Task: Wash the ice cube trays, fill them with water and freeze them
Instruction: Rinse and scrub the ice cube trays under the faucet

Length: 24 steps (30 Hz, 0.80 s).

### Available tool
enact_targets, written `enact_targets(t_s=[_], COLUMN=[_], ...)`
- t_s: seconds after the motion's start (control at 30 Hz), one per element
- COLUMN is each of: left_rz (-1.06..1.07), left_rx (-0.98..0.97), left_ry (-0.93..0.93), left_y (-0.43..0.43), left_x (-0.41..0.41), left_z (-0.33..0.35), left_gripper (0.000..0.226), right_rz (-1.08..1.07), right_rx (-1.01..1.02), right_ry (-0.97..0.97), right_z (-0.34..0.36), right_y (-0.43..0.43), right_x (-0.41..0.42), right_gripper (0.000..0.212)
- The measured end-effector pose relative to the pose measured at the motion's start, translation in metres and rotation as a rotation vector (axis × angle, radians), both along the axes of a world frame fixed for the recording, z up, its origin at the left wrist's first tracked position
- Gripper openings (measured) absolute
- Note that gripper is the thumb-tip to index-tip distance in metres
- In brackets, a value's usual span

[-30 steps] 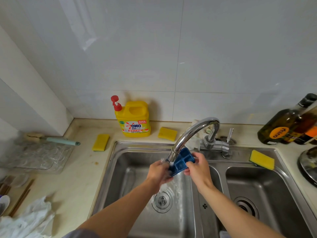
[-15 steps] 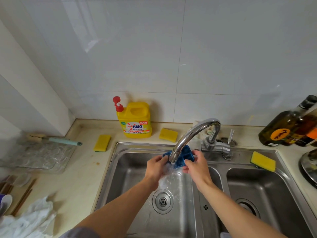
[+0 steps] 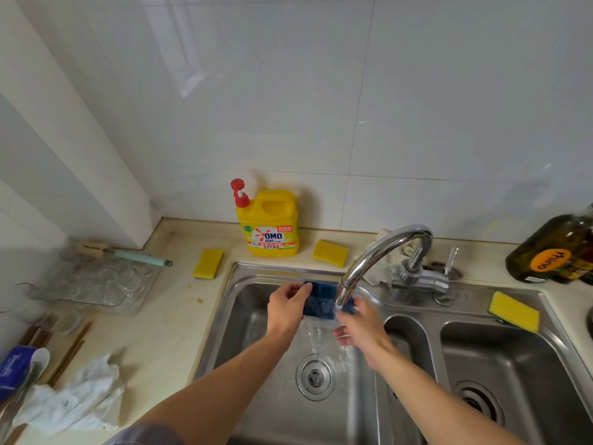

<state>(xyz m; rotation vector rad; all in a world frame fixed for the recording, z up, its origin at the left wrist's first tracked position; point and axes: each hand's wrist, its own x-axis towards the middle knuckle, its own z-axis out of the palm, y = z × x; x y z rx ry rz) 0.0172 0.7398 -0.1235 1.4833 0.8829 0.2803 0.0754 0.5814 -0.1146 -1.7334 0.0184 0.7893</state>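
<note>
A small blue ice cube tray (image 3: pixel 321 300) is held under the chrome faucet (image 3: pixel 382 255) over the left sink basin (image 3: pixel 244 322). Water runs from the spout onto the tray and spills down toward the drain (image 3: pixel 316 377). My left hand (image 3: pixel 287 305) grips the tray's left end, thumb on top. My right hand (image 3: pixel 361 329) is at the tray's right end, just below the spout; its fingers curl at the tray's edge, partly hidden by the spout and the falling water.
A yellow OMO detergent bottle (image 3: pixel 269 223) stands behind the sink, with yellow sponges (image 3: pixel 208 263) (image 3: pixel 330 253) beside it and another (image 3: pixel 513 311) on the sink's right rim. Oil bottles (image 3: pixel 552 252) at the right. A clear tray (image 3: pixel 96 284), brush, cloth (image 3: pixel 73 399) and chopsticks on the left counter.
The tray has turned from tilted on edge to lying flatter under the spout, and moved slightly left. Both hands have shifted with it; water keeps running.
</note>
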Motion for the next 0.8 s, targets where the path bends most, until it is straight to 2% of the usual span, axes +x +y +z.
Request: enact_targets(t_s=[0.2, 0.33, 0.47, 0.8], left_rz=[-0.021, -0.063, -0.117, -0.231], left_rx=[0.142, 0.189, 0.16, 0.089], left_ry=[0.03, 0.102, 0.146, 0.254], left_y=[0.003, 0.0, -0.003, -0.012], left_x=[-0.004, -0.008, -0.01, -0.013], left_z=[0.006, 0.002, -0.002, -0.006], left_gripper=[0.013, 0.021, 0.029, 0.028], right_rz=[0.105, 0.22, 0.234, 0.146], right_rx=[-0.092, -0.174, -0.219, -0.254], right_ry=[0.078, 0.106, 0.086, 0.072], right_z=[-0.006, -0.011, -0.012, -0.005], right_y=[0.0, -0.008, -0.013, -0.03], right_x=[0.001, -0.003, -0.004, 0.005], right_gripper=[0.01, 0.013, 0.017, 0.006])
